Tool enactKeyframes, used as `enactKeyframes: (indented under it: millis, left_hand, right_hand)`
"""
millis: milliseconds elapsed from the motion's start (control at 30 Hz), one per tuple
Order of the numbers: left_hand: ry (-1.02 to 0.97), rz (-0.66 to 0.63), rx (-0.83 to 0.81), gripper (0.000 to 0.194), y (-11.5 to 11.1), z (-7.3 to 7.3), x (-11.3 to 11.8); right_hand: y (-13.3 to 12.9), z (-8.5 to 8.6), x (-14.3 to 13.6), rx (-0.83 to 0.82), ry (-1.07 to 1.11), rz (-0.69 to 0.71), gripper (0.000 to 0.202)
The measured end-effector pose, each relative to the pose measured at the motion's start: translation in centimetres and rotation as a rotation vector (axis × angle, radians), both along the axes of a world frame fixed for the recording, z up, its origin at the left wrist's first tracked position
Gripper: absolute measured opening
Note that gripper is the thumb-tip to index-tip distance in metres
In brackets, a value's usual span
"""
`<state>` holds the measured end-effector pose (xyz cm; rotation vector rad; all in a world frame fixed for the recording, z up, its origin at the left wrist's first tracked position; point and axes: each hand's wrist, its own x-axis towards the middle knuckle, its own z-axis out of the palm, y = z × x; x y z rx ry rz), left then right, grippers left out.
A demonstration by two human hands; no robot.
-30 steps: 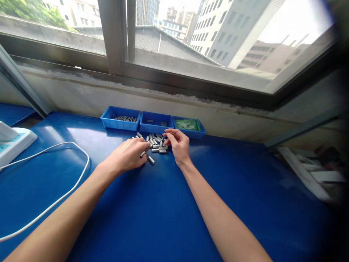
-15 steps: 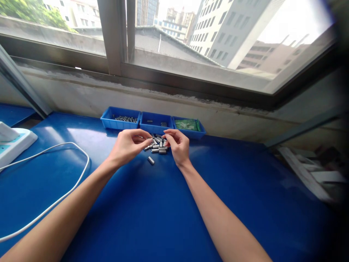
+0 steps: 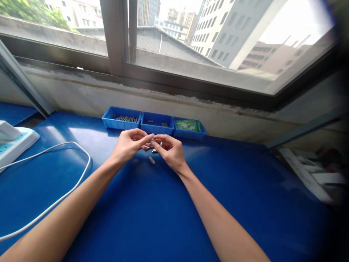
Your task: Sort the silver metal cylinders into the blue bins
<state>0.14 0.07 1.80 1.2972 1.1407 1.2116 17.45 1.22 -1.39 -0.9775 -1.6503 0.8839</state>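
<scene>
My left hand (image 3: 131,143) and my right hand (image 3: 170,150) meet fingertip to fingertip above a pile of small metal pieces (image 3: 154,151), most of which they hide. Both hands are closed in a pinch. Something small and light shows between the fingertips, too small to make out. One single metal piece (image 3: 152,160) lies apart on the blue table, just in front of the pile.
Three joined blue bins stand behind my hands: the left bin (image 3: 109,123) holds small metal parts, the middle bin (image 3: 155,129) a few pieces, the right bin (image 3: 195,135) a green packet. A white cable (image 3: 88,160) and power strip (image 3: 27,136) lie left.
My right hand has moved left to my left hand, so their fingertips now meet. The pile is now mostly covered. The view has shifted slightly.
</scene>
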Motion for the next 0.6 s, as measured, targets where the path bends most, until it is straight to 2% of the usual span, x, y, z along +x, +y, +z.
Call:
enactKeyframes:
  millis: [67,133,233,333,400,467,600]
  left_hand:
    - [0.098,-0.013,0.049,0.045,0.1,0.0,-0.3]
    - [0.31,0.027,0.158,0.042,0.3,0.1,-1.0]
    - [0.735,0.145,0.338,0.041,0.6,0.3,-2.5]
    - [1.012,0.131,0.352,0.053,0.6,0.3,-3.8]
    - [1.11,0.053,0.32,0.064,0.5,0.2,-4.2]
    - [1.139,-0.036,0.3,0.066,0.4,-0.1,-4.5]
    - [1.102,-0.13,0.295,0.049,0.9,-0.5,-4.5]
  right_hand:
    - [0.2,-0.1,-0.2,-0.048,0.065,0.008,0.029]
    - [0.7,0.2,-0.3,-0.065,0.097,-0.025,0.031]
    - [2.0,1.1,-0.2,0.028,0.036,-0.211,0.029]
    - [3.9,2.1,0.1,0.153,-0.133,-0.374,0.025]
    - [5.0,2.5,0.1,0.198,-0.216,-0.419,0.022]
    - [5.7,2.5,0.1,0.208,-0.269,-0.425,0.021]
    - [5.4,2.1,-0.5,0.187,-0.258,-0.383,0.02]
